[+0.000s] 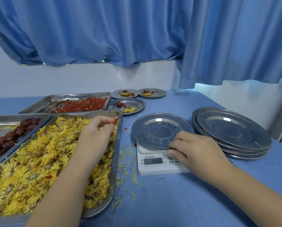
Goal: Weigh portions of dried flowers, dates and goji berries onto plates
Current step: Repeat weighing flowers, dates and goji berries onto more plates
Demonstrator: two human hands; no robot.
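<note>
A steel tray of yellow dried flowers (38, 154) lies at the front left. Above its far right corner my left hand (97, 128) pinches a few red goji berries (115, 120). A bare steel plate (160, 130) sits on the white scale (155, 166). My right hand (194, 149) rests on the scale's front right and holds the plate's near rim with its fingertips. The goji tray (81, 104) stands behind, and the tray of dark red dates (7, 136) sits at the far left.
Three filled plates (128, 105) (124, 93) (151, 92) stand at the back with flowers, dates and goji. A stack of several steel plates (232, 130) sits right of the scale. Loose petals (128, 167) and a stray berry lie on the blue table. Blue curtains hang behind.
</note>
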